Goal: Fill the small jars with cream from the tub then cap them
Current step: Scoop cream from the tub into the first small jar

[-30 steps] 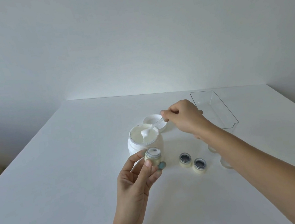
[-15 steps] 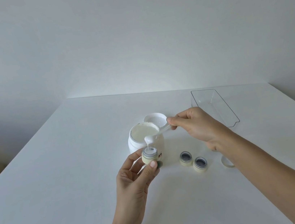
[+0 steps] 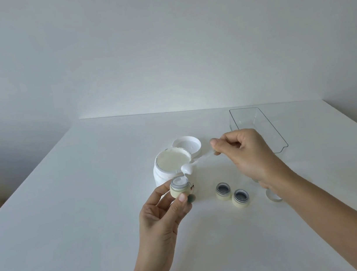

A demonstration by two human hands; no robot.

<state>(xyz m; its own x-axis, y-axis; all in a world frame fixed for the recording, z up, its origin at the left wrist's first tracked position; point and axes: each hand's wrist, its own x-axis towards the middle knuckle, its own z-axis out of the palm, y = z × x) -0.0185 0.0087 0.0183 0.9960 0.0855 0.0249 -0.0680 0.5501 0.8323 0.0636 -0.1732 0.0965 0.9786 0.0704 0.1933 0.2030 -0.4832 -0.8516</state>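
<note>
Matt white table (image 3: 70,219), glossy white plastic tub (image 3: 162,176), clear smooth plastic tray (image 3: 273,131)

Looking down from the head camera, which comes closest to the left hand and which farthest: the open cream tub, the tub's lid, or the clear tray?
From the left hand:
1. Cream tub, just behind the fingers.
2. Tub lid, lying behind the tub, slightly to the right.
3. Clear tray, far right at the table's back.

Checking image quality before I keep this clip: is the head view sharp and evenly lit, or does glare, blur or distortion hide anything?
Head view: soft, even light and faint shadows. The tub, the spoon and the jar in the left hand read clearly. The right hand is sharp. White cream on a white table gives low contrast. The clear tray shows mainly as edges. The wide lens bends the table's edges.
</note>
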